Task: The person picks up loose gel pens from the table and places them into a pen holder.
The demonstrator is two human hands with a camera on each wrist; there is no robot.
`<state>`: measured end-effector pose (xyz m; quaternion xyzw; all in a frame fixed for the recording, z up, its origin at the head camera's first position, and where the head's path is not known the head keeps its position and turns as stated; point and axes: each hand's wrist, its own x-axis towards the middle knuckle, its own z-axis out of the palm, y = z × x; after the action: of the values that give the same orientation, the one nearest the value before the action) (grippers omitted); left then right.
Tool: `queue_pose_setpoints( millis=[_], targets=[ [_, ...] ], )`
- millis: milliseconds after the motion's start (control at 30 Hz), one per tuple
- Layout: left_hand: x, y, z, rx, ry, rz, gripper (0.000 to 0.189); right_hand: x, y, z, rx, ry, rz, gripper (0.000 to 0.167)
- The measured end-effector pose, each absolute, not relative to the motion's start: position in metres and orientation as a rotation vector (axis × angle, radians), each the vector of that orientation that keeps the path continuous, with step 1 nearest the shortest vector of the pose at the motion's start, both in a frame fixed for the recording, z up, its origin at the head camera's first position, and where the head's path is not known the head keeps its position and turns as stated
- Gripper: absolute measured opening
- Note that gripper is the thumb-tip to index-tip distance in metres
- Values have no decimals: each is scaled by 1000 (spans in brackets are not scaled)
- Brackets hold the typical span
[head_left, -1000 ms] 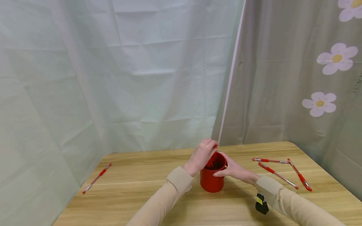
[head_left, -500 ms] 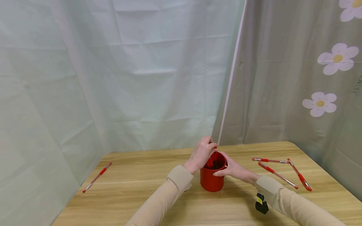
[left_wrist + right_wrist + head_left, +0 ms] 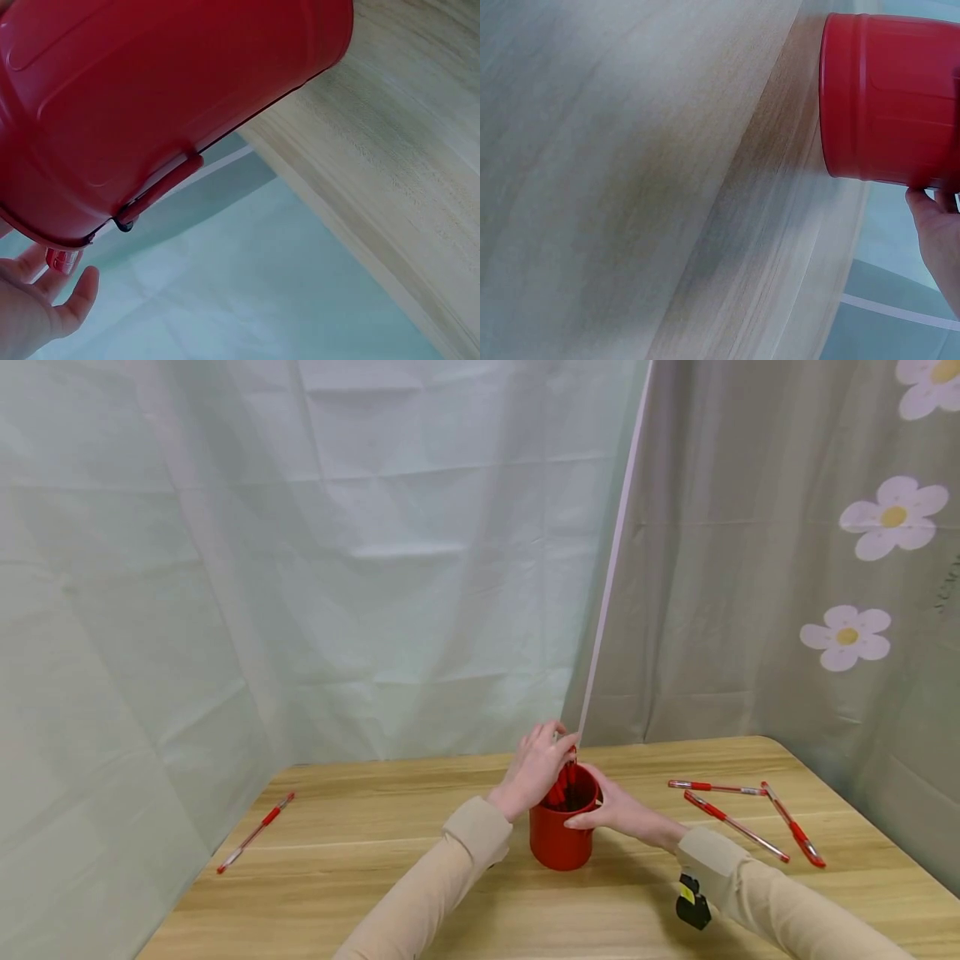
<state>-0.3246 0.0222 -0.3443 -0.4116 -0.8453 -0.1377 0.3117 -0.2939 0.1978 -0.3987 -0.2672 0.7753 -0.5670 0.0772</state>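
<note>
A red pen cup (image 3: pixel 561 842) with a side handle (image 3: pixel 161 187) stands upright on the wooden table, several red pens (image 3: pixel 558 793) inside it. My right hand (image 3: pixel 626 814) grips its rim from the right, thumb on the near outer side; in the right wrist view, fingers of this right hand (image 3: pixel 939 236) touch the cup's wall. Over the mouth, my left hand (image 3: pixel 531 772) pinches the top of a red pen standing in the cup. The left wrist view shows a red pen end (image 3: pixel 61 259) between fingers of the left hand (image 3: pixel 41 307), beyond the rim.
Right of the cup lie three red pens, one of them a slanted pen (image 3: pixel 735 825). A single red pen (image 3: pixel 257 832) lies near the table's left edge. Curtains (image 3: pixel 420 568) hang behind the table (image 3: pixel 375 860). A black device (image 3: pixel 692 902) is under the right cuff.
My left hand has risen slightly and its fingers have shifted over the cup's mouth, with more of the pens showing. The right hand and the cup have stayed nearly still.
</note>
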Motion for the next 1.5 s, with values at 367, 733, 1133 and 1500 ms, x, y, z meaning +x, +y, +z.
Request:
queue_pose_setpoints(
  millis=[367, 733, 1133, 1500],
  targets=[
    [-324, 19, -344, -1073, -2250, -320, 44, -294, 197, -398, -828, 2312, -1719, 74],
    [-316, 10, -339, -1013, -2371, -350, 57, -294, 196, -400, -839, 2298, -1723, 67],
    [-321, -26, -333, -915, -2380, -554, 61, -292, 196, -397, -815, 2300, -1727, 77],
    [-332, -67, -334, -843, -2316, -597, 57, -293, 197, -399, -780, 2332, -1716, 79]
  ],
)
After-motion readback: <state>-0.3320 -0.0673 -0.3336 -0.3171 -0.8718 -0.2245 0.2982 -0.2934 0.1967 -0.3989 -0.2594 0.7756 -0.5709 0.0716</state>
